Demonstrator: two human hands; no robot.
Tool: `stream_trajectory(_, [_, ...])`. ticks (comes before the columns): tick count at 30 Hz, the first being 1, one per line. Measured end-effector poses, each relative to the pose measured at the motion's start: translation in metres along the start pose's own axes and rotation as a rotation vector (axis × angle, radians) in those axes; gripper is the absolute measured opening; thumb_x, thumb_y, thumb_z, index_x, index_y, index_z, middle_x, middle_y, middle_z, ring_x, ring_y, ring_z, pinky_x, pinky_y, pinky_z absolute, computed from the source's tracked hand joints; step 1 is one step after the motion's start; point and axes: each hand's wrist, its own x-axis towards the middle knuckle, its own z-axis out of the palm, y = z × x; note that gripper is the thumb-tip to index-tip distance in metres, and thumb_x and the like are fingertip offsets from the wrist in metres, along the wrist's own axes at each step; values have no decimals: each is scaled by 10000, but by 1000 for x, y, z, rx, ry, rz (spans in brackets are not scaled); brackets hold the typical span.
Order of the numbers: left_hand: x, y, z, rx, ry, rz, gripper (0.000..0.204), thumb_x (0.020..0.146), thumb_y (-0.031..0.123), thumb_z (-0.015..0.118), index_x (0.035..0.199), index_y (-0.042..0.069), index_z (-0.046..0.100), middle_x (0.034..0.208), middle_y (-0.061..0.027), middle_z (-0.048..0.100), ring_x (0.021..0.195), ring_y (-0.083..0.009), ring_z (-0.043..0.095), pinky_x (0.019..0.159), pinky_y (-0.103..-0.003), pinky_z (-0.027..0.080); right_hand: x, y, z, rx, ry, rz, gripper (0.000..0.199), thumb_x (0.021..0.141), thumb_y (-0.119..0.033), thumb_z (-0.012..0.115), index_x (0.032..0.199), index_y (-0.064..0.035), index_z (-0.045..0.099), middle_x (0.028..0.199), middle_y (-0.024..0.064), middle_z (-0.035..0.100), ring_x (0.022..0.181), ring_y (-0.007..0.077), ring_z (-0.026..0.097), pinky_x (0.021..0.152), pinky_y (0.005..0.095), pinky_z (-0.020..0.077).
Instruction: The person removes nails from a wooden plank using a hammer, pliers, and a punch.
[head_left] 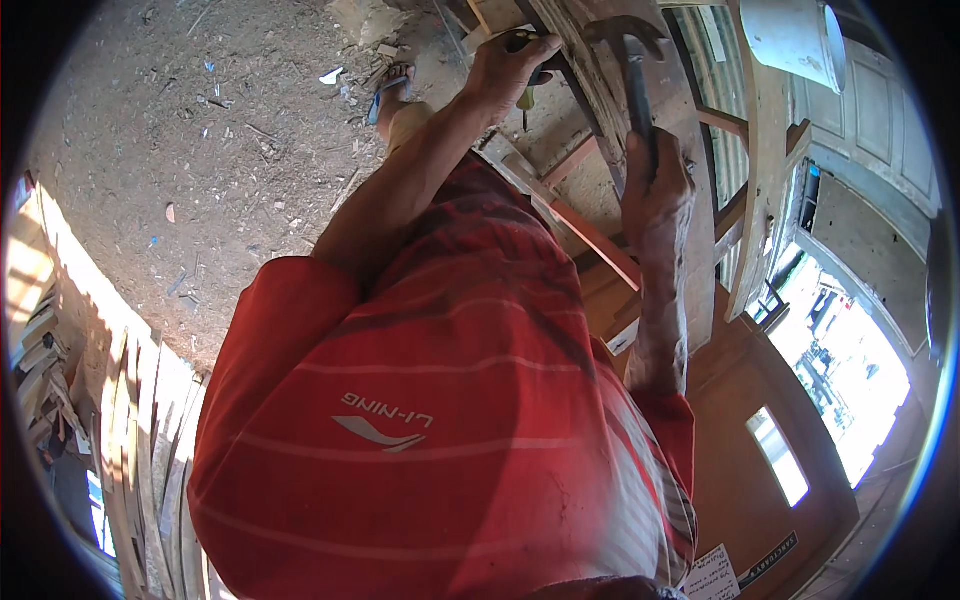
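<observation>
Fingers [520,50] of left hand [505,70]: curled tight around a yellow-handled tool [524,98], apparently a screwdriver or chisel, set against the weathered grey wooden plank [590,80]. Right hand [655,185]: fist closed on the shaft of a dark steel claw hammer [625,40], head raised beside the plank. White plastic bucket [795,40]: far right, well apart.

Dark claw hammer [632,70] upright against grey wooden plank [600,90]

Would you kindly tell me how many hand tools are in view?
2: a claw hammer gripped by the right hand, and a chisel-like tool under the left hand. Others may be hidden.
</observation>
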Motion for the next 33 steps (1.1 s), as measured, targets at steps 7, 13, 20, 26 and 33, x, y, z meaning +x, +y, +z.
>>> stream_trajectory(7, [2,-3,-3,6,-16,0,362,952,278,760,1168,-7,705,1063,-70,722,907,-139,691,759,-291,606,1,-13,2,-81,-18,-40,280,1012,-175,632,1221,12,630,911,256,694,809,431,705,695,475,546])
stream_trajectory(13, [3,0,-3,89,2,23,363,960,288,750,1162,-11,713,1046,-72,719,901,-137,689,749,-292,609,-1,-19,-5,93,171,-56,399,1021,-179,619,1356,33,585,1004,274,710,873,427,726,749,476,563])
stream_trajectory(20, [0,-1,-1,44,0,35,390,961,294,751,1186,-19,695,1060,-83,710,907,-136,685,753,-297,609,3,-7,-4,-27,-8,-47,398,1029,-184,605,1372,19,594,966,298,706,848,377,751,693,463,561])
stream_trajectory(26, [5,-2,-6,64,-38,32,390,961,309,754,1185,-5,697,1067,-78,707,931,-135,681,757,-304,611,4,-22,-16,227,166,143,415,1041,-175,591,1407,19,576,941,240,734,782,322,752,661,407,564])
stream_trajectory(33, [-2,-2,-4,95,-17,19,439,956,339,749,1200,-17,672,1051,-57,700,908,-115,680,773,-283,597,-5,-2,11,168,-98,171,411,1039,-153,579,1415,13,569,1140,301,700,1004,360,744,812,414,575])
